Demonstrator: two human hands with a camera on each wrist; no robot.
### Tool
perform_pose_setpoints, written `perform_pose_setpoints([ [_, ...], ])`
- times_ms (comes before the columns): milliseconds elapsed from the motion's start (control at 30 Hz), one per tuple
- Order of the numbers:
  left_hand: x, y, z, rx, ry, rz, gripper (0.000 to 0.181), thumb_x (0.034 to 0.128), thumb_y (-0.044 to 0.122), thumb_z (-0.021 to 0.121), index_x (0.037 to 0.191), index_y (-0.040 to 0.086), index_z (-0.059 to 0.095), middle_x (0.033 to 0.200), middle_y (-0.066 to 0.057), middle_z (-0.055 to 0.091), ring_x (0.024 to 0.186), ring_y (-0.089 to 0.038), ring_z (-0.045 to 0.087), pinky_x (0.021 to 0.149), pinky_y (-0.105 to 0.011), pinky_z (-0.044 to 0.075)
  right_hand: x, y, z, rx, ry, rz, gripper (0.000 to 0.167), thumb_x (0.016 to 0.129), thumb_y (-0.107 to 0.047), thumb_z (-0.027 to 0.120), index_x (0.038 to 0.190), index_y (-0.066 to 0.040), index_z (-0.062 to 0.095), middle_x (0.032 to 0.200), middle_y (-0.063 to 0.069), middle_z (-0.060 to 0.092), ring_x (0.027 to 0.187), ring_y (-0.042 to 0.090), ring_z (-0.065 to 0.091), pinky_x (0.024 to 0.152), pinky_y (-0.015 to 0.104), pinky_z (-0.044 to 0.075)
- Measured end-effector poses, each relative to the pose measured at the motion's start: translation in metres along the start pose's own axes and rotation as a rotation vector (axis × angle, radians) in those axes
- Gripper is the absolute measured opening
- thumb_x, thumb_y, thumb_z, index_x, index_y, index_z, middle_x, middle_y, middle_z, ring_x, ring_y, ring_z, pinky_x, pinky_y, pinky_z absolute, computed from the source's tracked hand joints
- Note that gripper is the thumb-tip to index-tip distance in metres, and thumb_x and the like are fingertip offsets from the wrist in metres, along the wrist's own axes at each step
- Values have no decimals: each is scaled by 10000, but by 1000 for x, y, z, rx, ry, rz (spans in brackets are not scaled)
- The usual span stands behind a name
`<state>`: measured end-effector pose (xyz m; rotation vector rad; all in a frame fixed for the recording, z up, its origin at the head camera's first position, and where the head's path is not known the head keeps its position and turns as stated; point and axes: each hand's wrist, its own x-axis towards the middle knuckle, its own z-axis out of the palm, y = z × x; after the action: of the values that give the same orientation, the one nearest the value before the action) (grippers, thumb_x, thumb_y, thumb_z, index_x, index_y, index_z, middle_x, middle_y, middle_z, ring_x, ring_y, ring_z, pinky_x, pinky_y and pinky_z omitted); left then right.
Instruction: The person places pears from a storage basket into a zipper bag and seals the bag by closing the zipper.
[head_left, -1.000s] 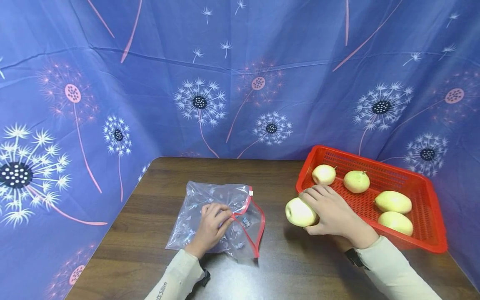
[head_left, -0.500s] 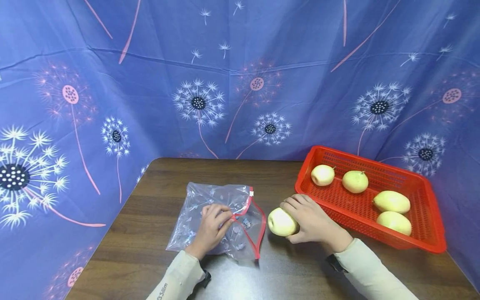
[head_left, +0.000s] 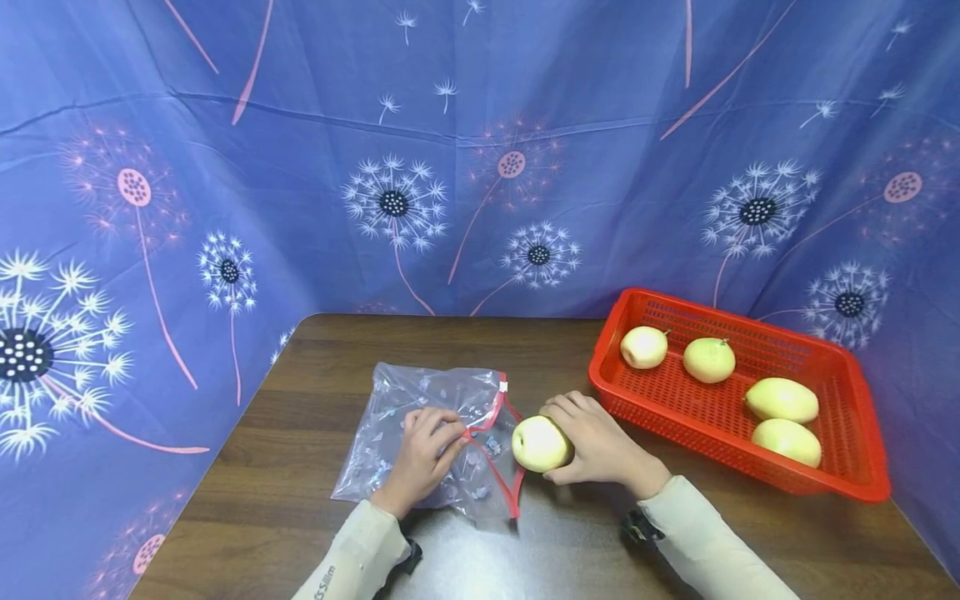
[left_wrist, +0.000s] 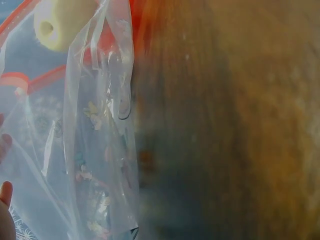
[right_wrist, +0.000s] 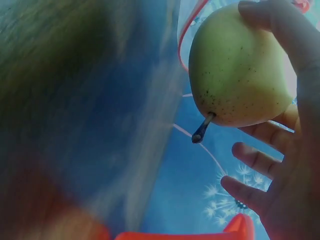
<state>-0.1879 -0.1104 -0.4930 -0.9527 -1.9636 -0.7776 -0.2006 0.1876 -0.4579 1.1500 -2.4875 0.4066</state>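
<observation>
A clear plastic bag (head_left: 367, 442) with a red zip edge lies on the table. The left hand (head_left: 422, 457) pinches the red edge of its mouth, which gapes to the right. In the left wrist view the bag (left_wrist: 95, 150) shows large, with fingertips (left_wrist: 6, 192) at the left border. The right hand (head_left: 597, 440) grips a pale yellow-green pear (head_left: 542, 444) at the bag's opening, overlapping the red rim. The right wrist view shows the pear (right_wrist: 237, 65) held between thumb and fingers of the right hand (right_wrist: 292, 135), its dark stem pointing down-left.
A red plastic basket (head_left: 701, 419) stands at the right of the wooden table (head_left: 270, 467), with several pears inside, one of them a pear (head_left: 643, 347) at its left end. A blue curtain (head_left: 315, 208) with dandelion prints hangs behind and at both sides.
The right hand has carried the pear left from the basket's front left corner to the bag's mouth. The left hand and the bag have stayed nearly still.
</observation>
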Motion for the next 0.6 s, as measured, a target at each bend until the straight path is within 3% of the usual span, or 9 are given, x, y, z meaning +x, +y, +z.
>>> perform_pose_setpoints([
  [233, 0, 0, 1, -8, -9, 4, 316, 1049, 352, 484, 925, 126, 666, 958, -18, 631, 876, -205, 589, 806, -450, 375, 5, -3, 12, 62, -23, 81, 785, 540, -559, 851, 1138, -104, 624, 1176, 63, 587, 1060, 232, 518, 843, 468, 456],
  [600, 1, 4, 4, -9, -12, 13, 317, 1052, 347, 477, 923, 124, 662, 955, -15, 625, 884, -206, 590, 811, -456, 376, 13, -17, 30, 133, 30, 140, 724, 554, -570, 848, 1085, -123, 642, 1157, 33, 564, 1055, 229, 503, 809, 454, 453],
])
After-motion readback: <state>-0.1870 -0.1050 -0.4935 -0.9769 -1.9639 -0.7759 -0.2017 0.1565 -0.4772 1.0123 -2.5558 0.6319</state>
